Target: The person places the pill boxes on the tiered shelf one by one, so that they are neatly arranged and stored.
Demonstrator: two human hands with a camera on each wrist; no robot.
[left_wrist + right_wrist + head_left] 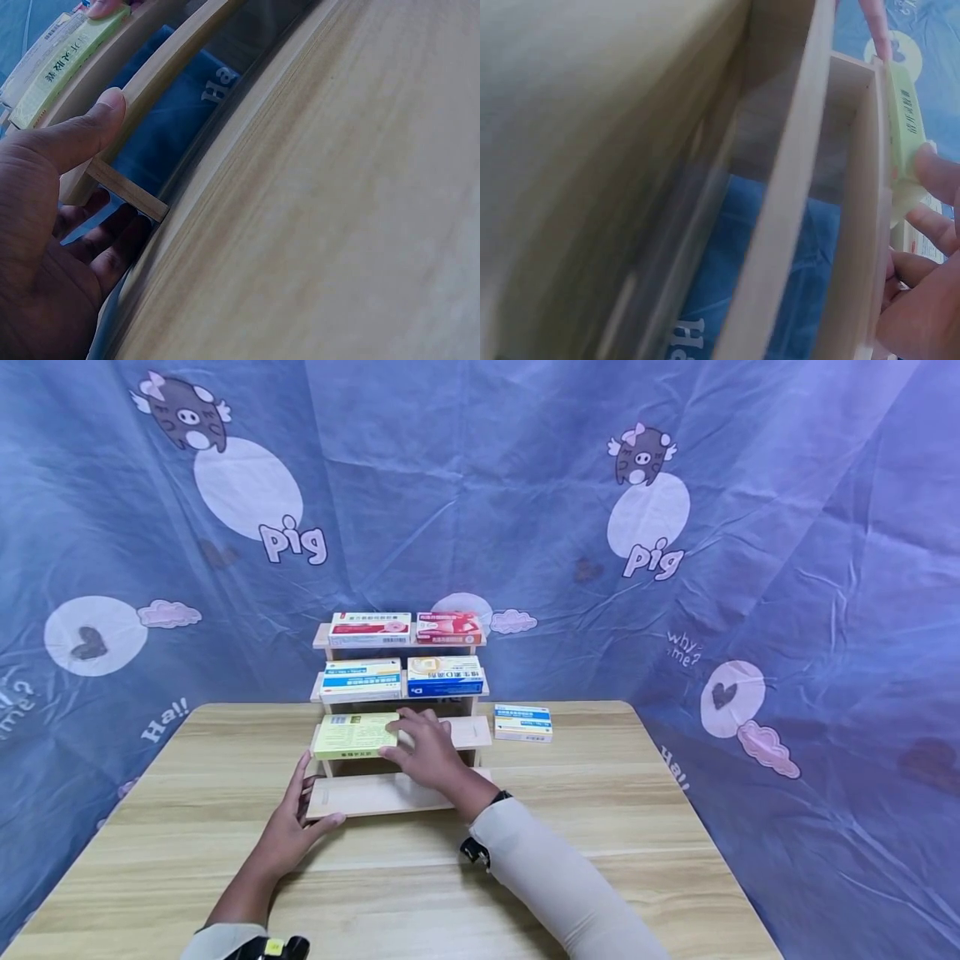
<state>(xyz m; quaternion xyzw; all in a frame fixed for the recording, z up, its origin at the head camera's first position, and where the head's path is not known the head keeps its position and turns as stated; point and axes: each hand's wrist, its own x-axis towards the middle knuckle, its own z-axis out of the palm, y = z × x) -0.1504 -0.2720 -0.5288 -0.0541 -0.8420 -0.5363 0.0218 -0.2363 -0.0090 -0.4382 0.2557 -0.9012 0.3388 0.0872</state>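
Observation:
A light wooden stepped display rack (386, 795) stands on the table. My right hand (427, 750) pinches the right end of a green and yellow medicine box (352, 735), which lies on the rack's second step from the bottom, at its left side. In the right wrist view the thumb (936, 171) presses the box's green edge. My left hand (295, 822) holds the left end of the lowest step, its thumb at the front. Its index finger reaches up to the box's left corner. In the left wrist view the other fingers (112, 240) curl below the step.
Two boxes, a white-red one (370, 628) and a red one (448, 627), lie on the top step. Below them are a blue-white box (362, 680) and a vitamin D box (444, 676). Another blue-white box (522, 723) lies on the table (600, 827) right of the rack.

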